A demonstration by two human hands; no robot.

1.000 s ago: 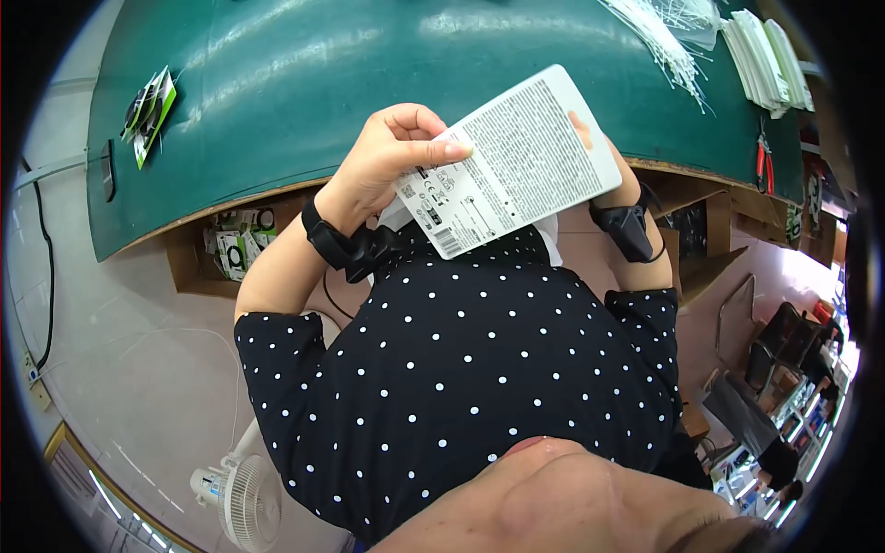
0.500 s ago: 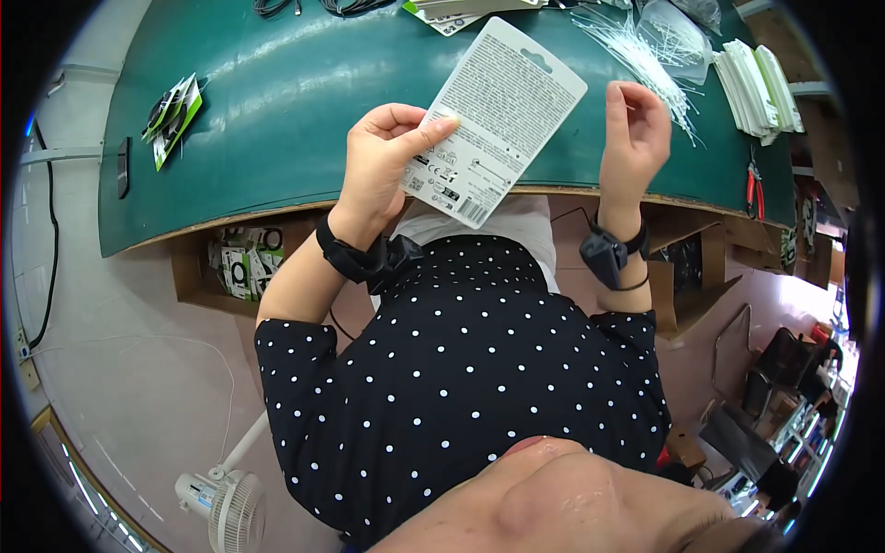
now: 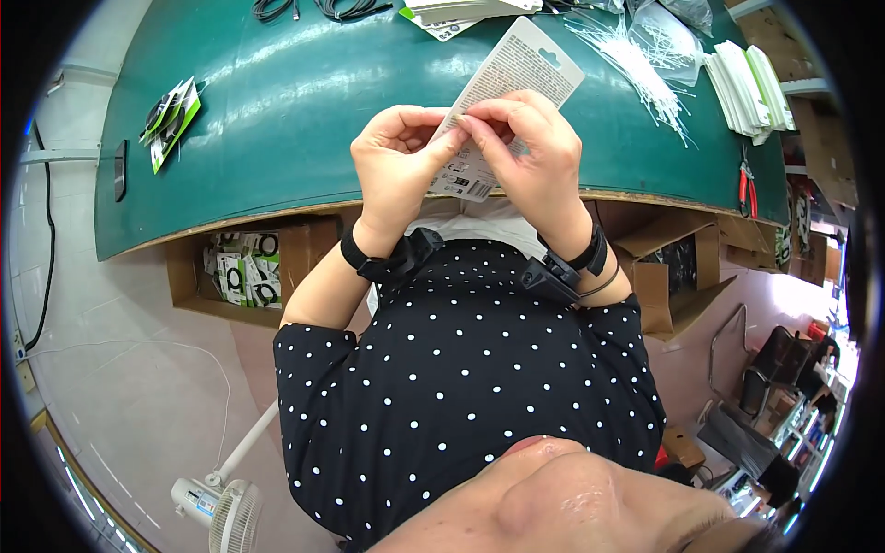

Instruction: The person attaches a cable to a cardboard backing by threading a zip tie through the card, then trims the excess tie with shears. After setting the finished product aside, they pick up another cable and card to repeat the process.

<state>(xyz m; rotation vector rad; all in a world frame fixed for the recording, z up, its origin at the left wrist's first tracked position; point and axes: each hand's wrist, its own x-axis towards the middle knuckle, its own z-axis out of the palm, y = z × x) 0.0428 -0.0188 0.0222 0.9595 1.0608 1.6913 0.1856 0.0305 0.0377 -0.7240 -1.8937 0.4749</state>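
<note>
A printed white hang card (image 3: 530, 64) with a slot at its top is held up tilted over the table's near edge, its text side facing me. My left hand (image 3: 398, 164) is closed on its left edge, thumb on the printed side. My right hand (image 3: 539, 152) lies across the lower part of the card. Its thumb and fingertips are pinched together at the same edge, against my left thumb; whatever is between them is too small to make out. The fingers of both hands hide part of the card's print.
On the green table (image 3: 277, 111) lie white cable ties (image 3: 641, 78), a stack of white cards (image 3: 737, 92), red-handled pliers (image 3: 747, 189), packaged cards (image 3: 172, 124) and black cables (image 3: 355, 9). Open cartons, one with packaged goods (image 3: 244, 267), stand below the edge. A fan (image 3: 230, 516) stands lower left.
My right hand has moved left from beside the card to its left edge, meeting my left thumb. The card has shifted slightly and stands more turned away.
</note>
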